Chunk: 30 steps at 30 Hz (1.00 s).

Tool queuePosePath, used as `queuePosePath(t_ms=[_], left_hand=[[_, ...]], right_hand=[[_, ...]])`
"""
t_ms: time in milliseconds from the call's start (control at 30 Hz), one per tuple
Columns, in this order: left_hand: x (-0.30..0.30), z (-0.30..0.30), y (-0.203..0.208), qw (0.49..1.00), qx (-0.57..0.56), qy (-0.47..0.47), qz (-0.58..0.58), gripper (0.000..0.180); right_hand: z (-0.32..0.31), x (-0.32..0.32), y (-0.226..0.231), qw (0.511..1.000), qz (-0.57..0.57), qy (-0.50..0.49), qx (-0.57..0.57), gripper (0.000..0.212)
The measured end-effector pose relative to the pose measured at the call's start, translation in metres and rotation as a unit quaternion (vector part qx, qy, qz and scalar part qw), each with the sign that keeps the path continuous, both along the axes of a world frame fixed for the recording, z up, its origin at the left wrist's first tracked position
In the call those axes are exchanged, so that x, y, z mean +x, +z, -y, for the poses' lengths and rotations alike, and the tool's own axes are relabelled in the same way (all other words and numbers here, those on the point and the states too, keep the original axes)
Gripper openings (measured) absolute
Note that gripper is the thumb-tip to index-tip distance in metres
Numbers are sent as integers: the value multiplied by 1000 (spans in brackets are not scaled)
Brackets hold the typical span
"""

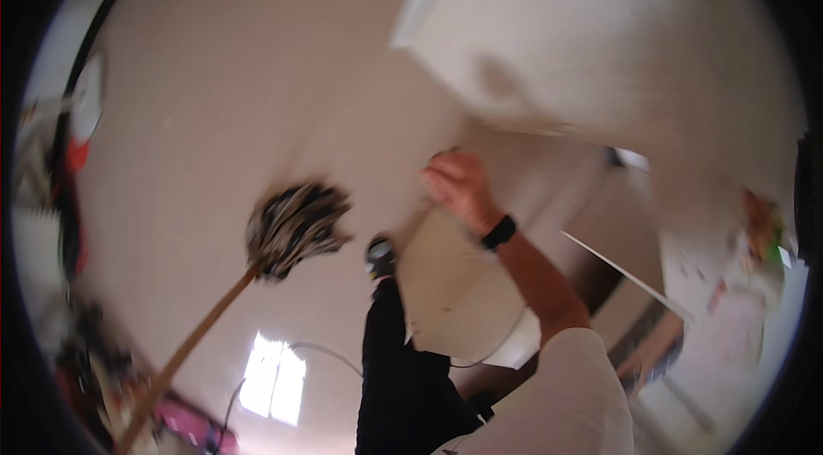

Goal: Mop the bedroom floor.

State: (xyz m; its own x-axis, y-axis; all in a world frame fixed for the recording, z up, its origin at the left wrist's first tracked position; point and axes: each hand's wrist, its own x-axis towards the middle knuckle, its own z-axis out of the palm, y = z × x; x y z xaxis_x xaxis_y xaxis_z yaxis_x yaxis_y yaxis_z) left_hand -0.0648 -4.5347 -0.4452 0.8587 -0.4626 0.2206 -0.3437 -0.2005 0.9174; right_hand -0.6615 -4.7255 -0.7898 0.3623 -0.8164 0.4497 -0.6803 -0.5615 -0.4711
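My right hand (460, 187) is raised near the middle of the view, with a dark watch (499, 233) on the wrist and a white sleeve higher up the arm. Its fingers are curled closed. A small dark bit shows at the fingertips, too blurred to name. Below the hand is a pale, flat panel (454, 284). To the left, a mop (296, 228) with brown and dark strands rests its head over the floor. Its wooden handle (193, 352) slants down to the lower left edge; no hand shows on it. My left hand is out of view.
My leg in black trousers (386, 352) and a dark shoe (381, 256) stand on the beige floor (257, 86). A large white surface (583, 35) fills the upper right. A thin cable (330, 350) curves near my leg. Blurred clutter, including a pink item (184, 422), lines the left.
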Motion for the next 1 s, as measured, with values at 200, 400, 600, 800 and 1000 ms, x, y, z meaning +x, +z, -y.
queuePosePath(t_ms=[200, 400, 600, 800, 1000], left_hand=[[-61, 69, -21, 996, -2, -81, -43, 44], [-100, 92, 45, 988, -57, -122, -69, 44], [-136, 88, 114, 981, -102, -153, -67, 44], [-167, 64, 161, 978, -131, -155, -39, 44], [-181, 29, 205, 977, -164, -139, -14, 44]], right_hand=[[-101, -73, 217, 989, 28, -145, -28, 21], [-166, -149, 380, 818, 215, -529, -67, 11], [-193, -295, 398, 726, 228, -628, -165, 13], [-169, -416, 391, 752, 192, -619, -122, 31], [-187, -432, 382, 765, 72, -624, -143, 32]])
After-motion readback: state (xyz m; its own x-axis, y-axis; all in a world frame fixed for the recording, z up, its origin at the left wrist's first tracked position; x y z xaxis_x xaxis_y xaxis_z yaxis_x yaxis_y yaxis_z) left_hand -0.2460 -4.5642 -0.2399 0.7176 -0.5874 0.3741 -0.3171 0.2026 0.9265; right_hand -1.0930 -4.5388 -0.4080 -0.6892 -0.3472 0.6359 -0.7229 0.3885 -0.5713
